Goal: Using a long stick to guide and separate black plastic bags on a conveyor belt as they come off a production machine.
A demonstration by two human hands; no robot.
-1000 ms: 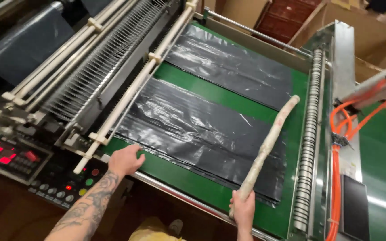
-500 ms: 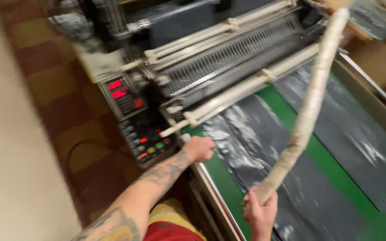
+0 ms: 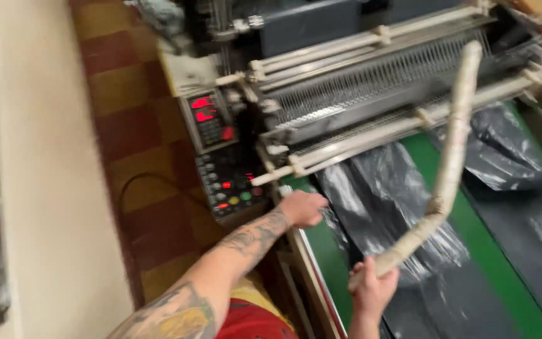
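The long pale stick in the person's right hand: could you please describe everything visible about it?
The stick is long, thin and off-white, seemingly wrapped in paper or tape, with a rough, mottled surface. It bends about a third of the way up. The right hand grips its lower end; the rest rises slantwise above the black plastic sheets toward the machine's rails. Motion blur hides finer detail.

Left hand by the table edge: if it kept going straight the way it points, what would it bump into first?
Probably the black plastic sheet on the green belt. The left hand points right across the belt, and the sheet's crumpled edge lies just beyond its fingers. Depth is hard to judge here.
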